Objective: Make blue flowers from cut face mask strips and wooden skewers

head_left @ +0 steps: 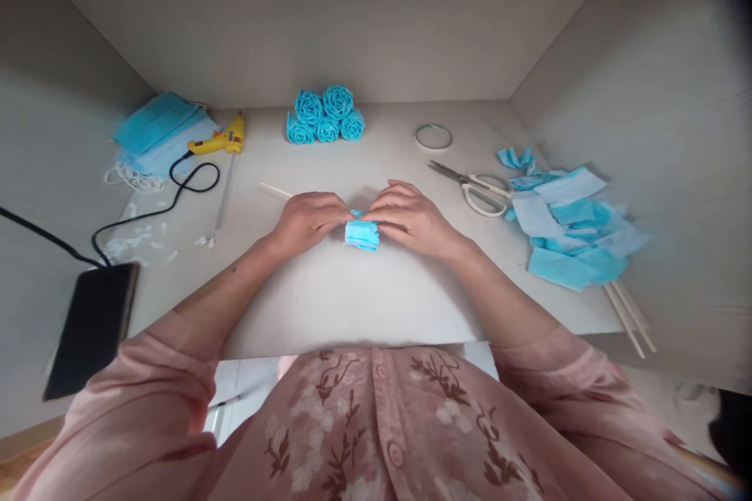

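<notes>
Light-blue, folded cloth (362, 236) is pinched by the fingertips of the left hand (316, 217) and right hand (408, 215); a thin, pale, straight stick (275, 189) pokes out beside the left hand.

Plain grey back wall (329, 23) meeting a pale surface (352, 305), grey left side wall (52, 78) and right side wall (634, 78) closing it in, soft light brightest toward the near edge, wood-toned floor (27, 466) at lower left.
</notes>
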Available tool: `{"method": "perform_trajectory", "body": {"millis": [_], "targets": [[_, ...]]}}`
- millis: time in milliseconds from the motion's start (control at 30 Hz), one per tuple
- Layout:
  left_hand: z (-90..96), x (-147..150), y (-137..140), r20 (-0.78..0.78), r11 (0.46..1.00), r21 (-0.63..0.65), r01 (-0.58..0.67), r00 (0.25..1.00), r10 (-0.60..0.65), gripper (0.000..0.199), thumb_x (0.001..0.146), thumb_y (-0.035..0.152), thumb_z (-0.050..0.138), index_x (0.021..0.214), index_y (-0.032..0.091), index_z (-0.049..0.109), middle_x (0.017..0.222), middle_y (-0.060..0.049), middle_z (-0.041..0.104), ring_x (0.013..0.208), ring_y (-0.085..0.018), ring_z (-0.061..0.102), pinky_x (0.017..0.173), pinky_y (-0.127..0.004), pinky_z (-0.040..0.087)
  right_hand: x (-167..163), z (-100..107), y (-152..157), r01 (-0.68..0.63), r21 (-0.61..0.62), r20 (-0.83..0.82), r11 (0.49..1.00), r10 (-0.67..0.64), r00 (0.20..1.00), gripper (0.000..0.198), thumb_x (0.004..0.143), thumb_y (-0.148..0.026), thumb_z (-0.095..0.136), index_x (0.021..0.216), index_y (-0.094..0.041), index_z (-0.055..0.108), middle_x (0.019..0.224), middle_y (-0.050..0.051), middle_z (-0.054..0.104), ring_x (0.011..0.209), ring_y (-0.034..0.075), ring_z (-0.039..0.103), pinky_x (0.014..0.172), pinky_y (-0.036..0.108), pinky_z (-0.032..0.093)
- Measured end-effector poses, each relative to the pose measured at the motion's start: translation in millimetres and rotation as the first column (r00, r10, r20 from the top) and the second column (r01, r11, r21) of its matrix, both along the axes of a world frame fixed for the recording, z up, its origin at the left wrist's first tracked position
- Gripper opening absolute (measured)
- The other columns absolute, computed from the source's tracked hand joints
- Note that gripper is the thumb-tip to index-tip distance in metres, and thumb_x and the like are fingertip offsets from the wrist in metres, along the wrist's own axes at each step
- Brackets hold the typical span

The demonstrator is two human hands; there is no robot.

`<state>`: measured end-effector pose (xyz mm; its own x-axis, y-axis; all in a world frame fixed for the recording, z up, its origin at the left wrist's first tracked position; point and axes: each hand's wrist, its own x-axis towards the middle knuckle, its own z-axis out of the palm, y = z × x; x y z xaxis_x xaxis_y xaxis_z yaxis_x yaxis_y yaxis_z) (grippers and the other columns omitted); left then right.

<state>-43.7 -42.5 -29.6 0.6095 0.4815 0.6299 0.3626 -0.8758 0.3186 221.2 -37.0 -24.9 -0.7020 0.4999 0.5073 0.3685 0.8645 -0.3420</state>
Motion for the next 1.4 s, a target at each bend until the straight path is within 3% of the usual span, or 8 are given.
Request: {"method": "perform_trajectory", "body": {"millis": [367, 500, 600, 733, 867, 1033, 1233, 1400], "targets": [[-1.3, 6.7, -1.7, -0.009, 0.999, -0.022, -0.023, 1.0, 0.023, 0.026, 0.102, 0.03, 0.055, 0.092, 0.022, 0.078, 0.088, -0.006, 0.078, 0.078, -0.013, 0.071, 0.07, -0.023, 0.048, -2.0, 4.5, 0.6, 0.01, -0.062, 0.01, 0.998, -0.009, 1.0, 0.019, 0.099, -0.03, 0.056, 0.094, -0.029, 0.074, 0.097, 0.003, 0.076, 0.101, 0.021, 0.067, 0.116, 0.052, 0.04], [-0.3, 5.7, -0.7, 0.039, 0.997, -0.07, -0.034, 0.999, 0.036, 0.024, 0.101, 0.031, 0.058, 0.092, 0.022, 0.078, 0.087, -0.006, 0.077, 0.078, -0.013, 0.071, 0.071, -0.023, 0.049, 3.0, 8.6, 1.4, -0.05, -0.171, -0.097, 0.984, 0.034, 0.995, 0.015, 0.097, -0.033, 0.059, 0.095, -0.028, 0.073, 0.103, 0.003, 0.077, 0.105, 0.022, 0.069, 0.117, 0.054, 0.04], [2.7, 1.7, 1.3, 0.141, 0.986, -0.141, -0.091, 0.984, 0.11, 0.024, 0.1, 0.032, 0.059, 0.09, 0.019, 0.077, 0.087, -0.007, 0.076, 0.076, -0.013, 0.069, 0.069, -0.023, 0.05, 8.1, 13.8, -1.3, -0.162, -0.367, -0.279, 0.916, 0.058, 0.959, 0.025, 0.097, -0.04, 0.058, 0.116, -0.028, 0.07, 0.127, 0.007, 0.073, 0.124, 0.023, 0.065, 0.117, 0.05, 0.043], [8.1, 0.0, 2.1, 0.298, 0.948, -0.274, -0.162, 0.923, 0.244, 0.022, 0.097, 0.033, 0.064, 0.087, 0.016, 0.075, 0.085, -0.007, 0.073, 0.074, -0.013, 0.065, 0.062, -0.022, 0.047, 7.8, 11.5, -3.2, -0.219, -0.575, -0.454, 0.789, -0.084, 0.887, 0.067, 0.091, -0.058, 0.064, 0.151, -0.033, 0.047, 0.158, 0.008, 0.051, 0.15, 0.026, 0.043, 0.124, 0.05, 0.035], [10.6, 3.5, 1.3, 0.405, 0.87, -0.491, -0.037, 0.874, 0.267, 0.028, 0.091, 0.045, 0.07, 0.088, 0.017, 0.072, 0.083, -0.005, 0.07, 0.073, -0.013, 0.064, 0.066, -0.024, 0.05, -3.2, -4.7, 2.4, -0.272, -0.67, -0.474, 0.691, -0.116, 0.873, 0.106, 0.079, -0.068, 0.072, 0.163, -0.037, 0.017, 0.168, 0.011, 0.034, 0.157, 0.028, 0.032, 0.123, 0.055, 0.034], [14.8, 6.7, 1.9, 0.442, 0.731, -0.676, 0.094, 0.845, 0.301, 0.036, 0.082, 0.048, 0.078, 0.095, 0.016, 0.069, 0.081, -0.003, 0.069, 0.066, -0.011, 0.06, 0.061, -0.022, 0.049, -16.7, -16.1, 5.5, -0.378, -0.698, -0.544, 0.608, -0.107, 0.832, 0.129, 0.069, -0.068, 0.081, 0.165, -0.034, 0.002, 0.168, 0.015, 0.033, 0.152, 0.028, 0.04, 0.123, 0.053, 0.034], [25.8, 24.1, 0.4, 0.395, 0.68, -0.719, 0.144, 0.889, 0.23, 0.025, 0.078, 0.03, 0.077, 0.096, 0.016, 0.067, 0.078, 0.0, 0.067, 0.059, -0.008, 0.055, 0.051, -0.018, 0.042, -25.1, -9.3, -1.6, -0.38, -0.692, -0.61, 0.613, -0.215, 0.763, 0.131, 0.064, -0.07, 0.084, 0.165, -0.03, 0.01, 0.153, 0.017, 0.054, 0.136, 0.026, 0.058, 0.114, 0.045, 0.046], [25.4, 46.2, 0.4, 0.379, 0.67, -0.732, 0.123, 0.891, 0.25, 0.026, 0.082, 0.03, 0.071, 0.103, 0.016, 0.065, 0.081, 0.0, 0.064, 0.053, -0.007, 0.052, 0.047, -0.02, 0.042, -25.2, -12.5, 3.1, -0.354, -0.733, -0.653, 0.58, -0.455, 0.605, 0.114, 0.057, -0.068, 0.087, 0.153, -0.023, 0.044, 0.133, 0.012, 0.067, 0.117, 0.023, 0.066, 0.107, 0.038, 0.051]]}}
